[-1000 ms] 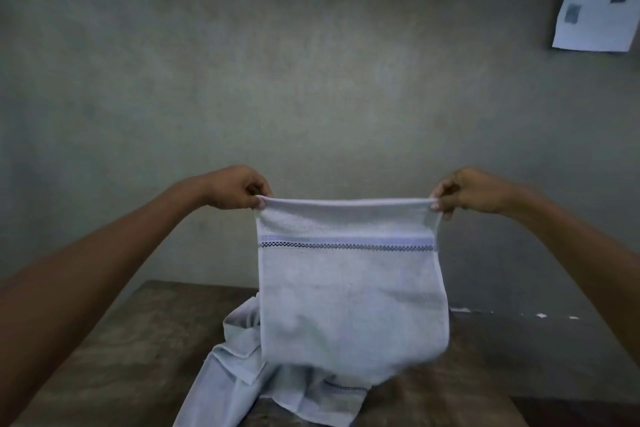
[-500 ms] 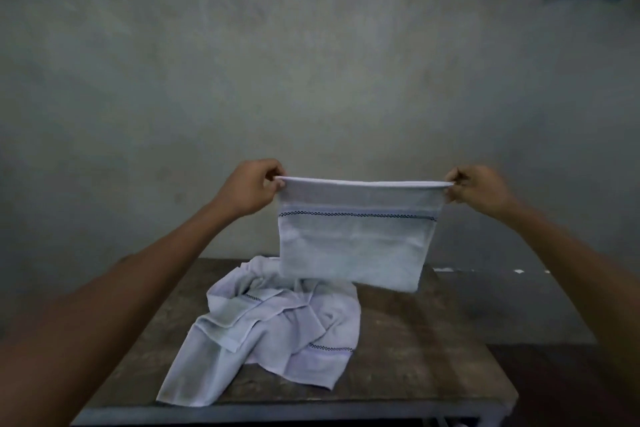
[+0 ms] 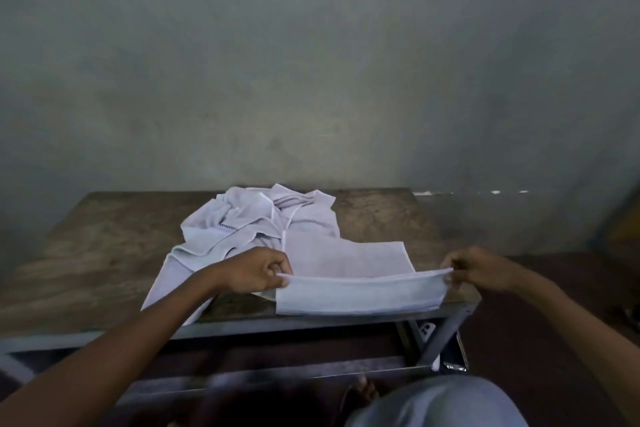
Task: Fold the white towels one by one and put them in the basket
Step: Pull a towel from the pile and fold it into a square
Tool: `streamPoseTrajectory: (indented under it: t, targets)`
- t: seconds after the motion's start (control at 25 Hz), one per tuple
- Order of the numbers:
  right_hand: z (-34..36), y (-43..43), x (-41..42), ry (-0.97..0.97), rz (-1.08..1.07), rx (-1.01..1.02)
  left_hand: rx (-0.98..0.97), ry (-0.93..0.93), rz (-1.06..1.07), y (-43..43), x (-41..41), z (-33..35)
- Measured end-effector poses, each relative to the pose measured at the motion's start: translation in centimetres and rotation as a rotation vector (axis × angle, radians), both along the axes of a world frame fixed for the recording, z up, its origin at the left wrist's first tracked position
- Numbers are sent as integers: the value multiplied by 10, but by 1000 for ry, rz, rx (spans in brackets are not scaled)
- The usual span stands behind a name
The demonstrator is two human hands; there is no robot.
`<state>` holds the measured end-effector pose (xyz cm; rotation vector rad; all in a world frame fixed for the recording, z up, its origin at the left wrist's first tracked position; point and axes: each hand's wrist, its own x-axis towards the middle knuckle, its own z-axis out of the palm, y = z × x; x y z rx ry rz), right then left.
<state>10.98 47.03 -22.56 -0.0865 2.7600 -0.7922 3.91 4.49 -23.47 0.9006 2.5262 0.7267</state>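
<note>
Towel (image 3: 360, 293), white, stretched between my two hands at the front right corner of the bench (image 3: 104, 253). My left hand (image 3: 258, 270) pinches the towel's left corner between the thumb and curled fingers. My right hand (image 3: 479, 269) pinches the right corner the same way, fingers bent in around the cloth. The edge I hold runs taut and nearly level from one hand to the other, raised a little above the bench top. Below it a band of cloth drops toward the front edge of the bench, and its bottom fold lies just along that edge. Behind the held edge, what looks like the rest of the same towel lies flat on the wood, reaching toward the middle of the bench — its far right corner is square and smooth.

More white towels lie in a crumpled heap (image 3: 249, 218), running from the back edge of the bench toward the front left, up against the flat part of the towel I hold. My left forearm crosses over the near end of the heap. One towel in it shows a thin dark patterned stripe.

The bench top is dark, worn wood on a grey metal frame (image 3: 445, 331), and its back edge meets a bare grey-green wall (image 3: 311, 62). Under the front right corner, small pale objects sit by the frame leg — too dim to tell what they are. At the bottom right my knee (image 3: 440, 404) shows, covered in light grey cloth.
</note>
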Motion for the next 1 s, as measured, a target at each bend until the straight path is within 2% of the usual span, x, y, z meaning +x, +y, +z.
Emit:
streamPoseTrajectory:
  t: [0.2, 0.4, 0.52, 0.72, 0.84, 1.0]
  targets:
    - [-38, 1, -39, 54, -68, -60, 1, 170, 168, 20, -38, -37]
    - [-61, -4, -100, 107, -151, -108, -93, 397, 309, 35, -84, -54]
    - [-80, -5, -131, 99, -163, -118, -121, 401, 306, 39, -108, -64]
    - [-96, -10, -146, 33, -119, -10, -152, 326, 287, 35, -121, -69]
    - [-87, -15, -140, 99, -118, -15, -65, 280, 297, 31, -121, -60]
    - [-40, -11, -127, 127, -77, 20, -43, 327, 267, 30, -118, -27]
